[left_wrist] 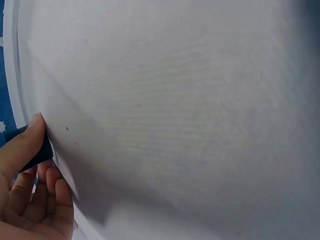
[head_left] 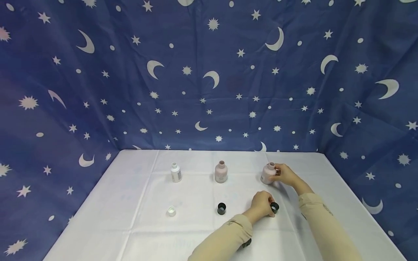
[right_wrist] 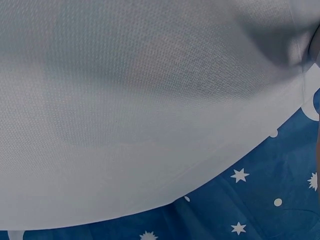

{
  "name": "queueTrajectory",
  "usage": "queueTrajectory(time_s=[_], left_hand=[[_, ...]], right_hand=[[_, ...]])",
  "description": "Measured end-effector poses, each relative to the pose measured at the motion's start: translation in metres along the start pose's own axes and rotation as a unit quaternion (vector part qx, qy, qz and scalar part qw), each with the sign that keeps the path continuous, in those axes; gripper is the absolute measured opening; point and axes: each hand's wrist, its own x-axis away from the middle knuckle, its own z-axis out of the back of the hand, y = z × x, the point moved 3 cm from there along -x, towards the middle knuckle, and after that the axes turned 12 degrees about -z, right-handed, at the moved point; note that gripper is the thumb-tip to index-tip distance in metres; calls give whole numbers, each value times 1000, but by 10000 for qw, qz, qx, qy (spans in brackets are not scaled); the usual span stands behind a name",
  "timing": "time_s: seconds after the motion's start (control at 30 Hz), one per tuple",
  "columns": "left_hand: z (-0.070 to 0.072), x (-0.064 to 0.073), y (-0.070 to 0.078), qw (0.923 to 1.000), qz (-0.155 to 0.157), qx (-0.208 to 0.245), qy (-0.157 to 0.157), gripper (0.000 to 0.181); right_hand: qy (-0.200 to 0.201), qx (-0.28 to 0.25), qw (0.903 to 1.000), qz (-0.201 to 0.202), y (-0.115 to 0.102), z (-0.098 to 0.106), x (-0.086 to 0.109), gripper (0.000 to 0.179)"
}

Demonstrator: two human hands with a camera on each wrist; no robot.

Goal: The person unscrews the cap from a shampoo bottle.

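In the head view my right hand (head_left: 288,174) grips a pinkish bottle (head_left: 267,174) with an uncovered neck, at the table's back right. My left hand (head_left: 262,203) holds a black cap (head_left: 274,207) nearer the front, its hollow side facing up. The left wrist view shows the thumb and fingers of the left hand (left_wrist: 35,185) pinching that dark cap (left_wrist: 44,152) close to the cloth. Only a sliver of the right hand and bottle enters the right wrist view, at its right edge.
A second pinkish bottle (head_left: 221,172) and a white bottle (head_left: 176,172) stand uncapped to the left. In front of them lie a black cap (head_left: 221,208) and a white cap (head_left: 171,211). Another black object (head_left: 246,243) is partly hidden by the left sleeve. White cloth (head_left: 156,235) covers the table.
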Motion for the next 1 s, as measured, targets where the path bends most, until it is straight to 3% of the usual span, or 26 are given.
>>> queueTrajectory(time_s=[0.27,0.47,0.83,1.0], left_hand=[[2,1,1,9997,206,-93,-60,30],[3,2,3,9996,143,-176,-155,29],[4,-8,-2,9992,110,116,-370,35],[5,-9,-3,9979,151,315,-554,38]], right_hand=[[-42,-136,9998,135,2,-3,-1,54],[-36,-74,9999,74,5,-5,-1,56],[38,-114,9999,-75,4,-2,-7,56],[-23,-153,9999,57,8,-1,-7,59]])
